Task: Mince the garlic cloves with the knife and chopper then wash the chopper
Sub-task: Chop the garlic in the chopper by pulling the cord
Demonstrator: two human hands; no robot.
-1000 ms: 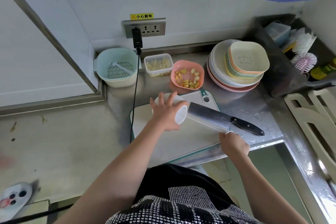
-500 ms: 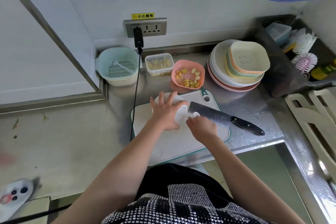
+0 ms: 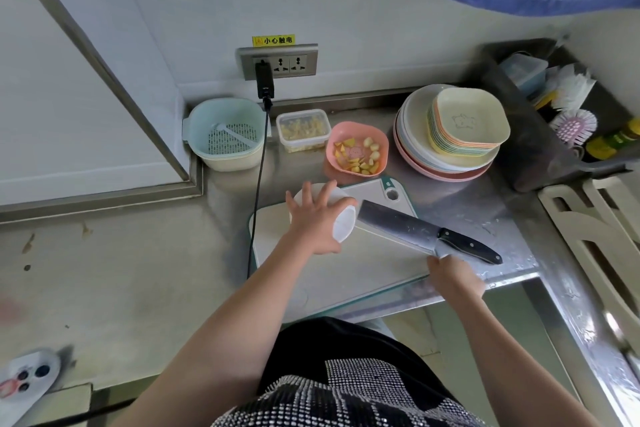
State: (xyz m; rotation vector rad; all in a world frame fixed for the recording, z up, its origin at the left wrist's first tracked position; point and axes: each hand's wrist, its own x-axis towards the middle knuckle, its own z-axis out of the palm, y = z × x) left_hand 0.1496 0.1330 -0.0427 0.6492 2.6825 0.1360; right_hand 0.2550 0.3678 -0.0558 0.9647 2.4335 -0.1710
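The white pull-cord chopper (image 3: pixel 343 226) lies tilted on the white cutting board (image 3: pixel 367 270). My left hand (image 3: pixel 313 224) is spread over its top and presses it down. My right hand (image 3: pixel 454 277) is out at the board's front right corner, pinching the chopper's small white pull handle. A cleaver with a black handle (image 3: pixel 415 229) lies on the board between my hands. Behind the board, a pink bowl (image 3: pixel 381 139) holds garlic cloves (image 3: pixel 372 149) and yellow pieces.
A black cable (image 3: pixel 258 191) runs from the wall socket down past the board's left edge. At the back stand a pale blue colander basket (image 3: pixel 221 121), a clear food box (image 3: pixel 303 130) and stacked plates (image 3: pixel 446 163). A dark rack with brushes (image 3: pixel 554 121) is on the right.
My right hand went in to the chopper half a second ago and has now drawn back out to the right with the pull handle. My left hand stayed on the chopper.
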